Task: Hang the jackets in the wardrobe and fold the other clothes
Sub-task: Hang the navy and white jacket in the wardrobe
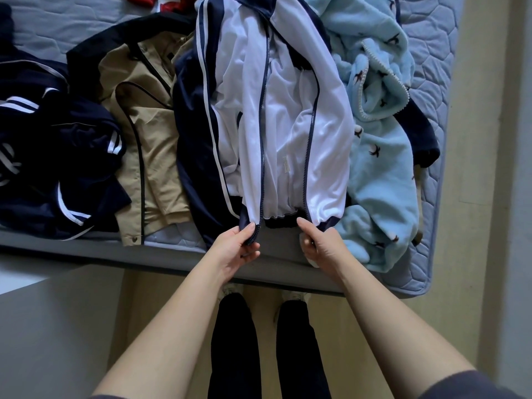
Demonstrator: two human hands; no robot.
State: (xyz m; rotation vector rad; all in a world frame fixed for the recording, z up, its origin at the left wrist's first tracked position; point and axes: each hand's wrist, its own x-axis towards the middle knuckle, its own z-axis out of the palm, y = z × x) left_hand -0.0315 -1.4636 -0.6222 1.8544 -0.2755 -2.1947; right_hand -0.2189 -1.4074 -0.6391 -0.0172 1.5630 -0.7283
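the white and navy jacket point(288, 125) lies front up and unzipped on the mattress point(429, 53), its hem at the near edge. the left hand point(234, 246) pinches the bottom end of one zip edge between thumb and curled fingers. the right hand point(319, 244) pinches the bottom end of the other at the waistband. the two ends are close but apart, probably being lined up to start the zip so the jacket hangs straight. just left of this jacket, partly under its navy sleeve, lies a beige jacket point(149, 133), and beyond that a heap of navy striped clothes point(57, 156). touching its right side is a pale blue fleece point(383, 168), and past its collar to the left is a scrap of red cloth point(161, 2). no wardrobe, hanger or basket shows; the mattress alone bears the clothes.
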